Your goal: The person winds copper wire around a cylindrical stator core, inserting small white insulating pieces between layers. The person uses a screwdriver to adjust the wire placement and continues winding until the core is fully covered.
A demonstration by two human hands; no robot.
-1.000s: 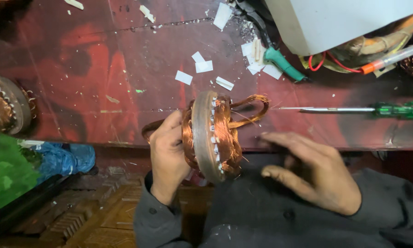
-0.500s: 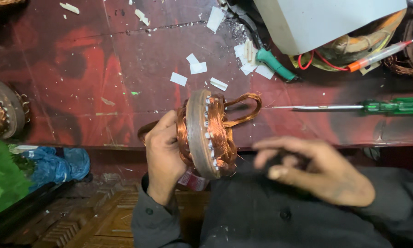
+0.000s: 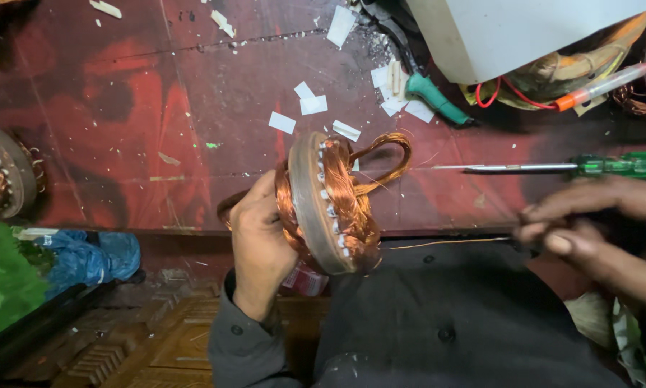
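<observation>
- Presently, left hand [image 3: 260, 241] is clamped around a round motor ring [image 3: 326, 205] wound with glossy copper wire, held on edge above the bench edge.
- Ring: dull grey metal rim, small pale teeth; one wire loop [image 3: 384, 154] arcs out sideways.
- Right hand [image 3: 588, 230]: fingertips pinched together on a thin copper strand [image 3: 445, 243] stretched taut from the ring.
- Green-handled screwdriver [image 3: 552, 167] lies on the worn red bench [image 3: 157, 129], just beyond the right hand.
- White paper scraps [image 3: 312, 104] are scattered about.
</observation>
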